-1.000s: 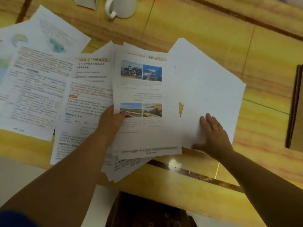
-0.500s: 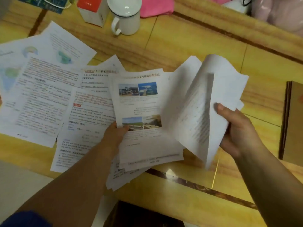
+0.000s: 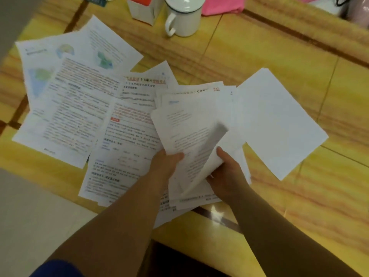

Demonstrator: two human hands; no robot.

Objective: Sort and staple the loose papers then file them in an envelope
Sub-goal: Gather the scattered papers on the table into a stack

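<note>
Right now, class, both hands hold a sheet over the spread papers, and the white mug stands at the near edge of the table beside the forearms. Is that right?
One detail is wrong: the white mug stands at the far edge of the table, not the near one. The head view shows it. Both the left hand and right hand do hold a sheet over the spread papers.
</note>
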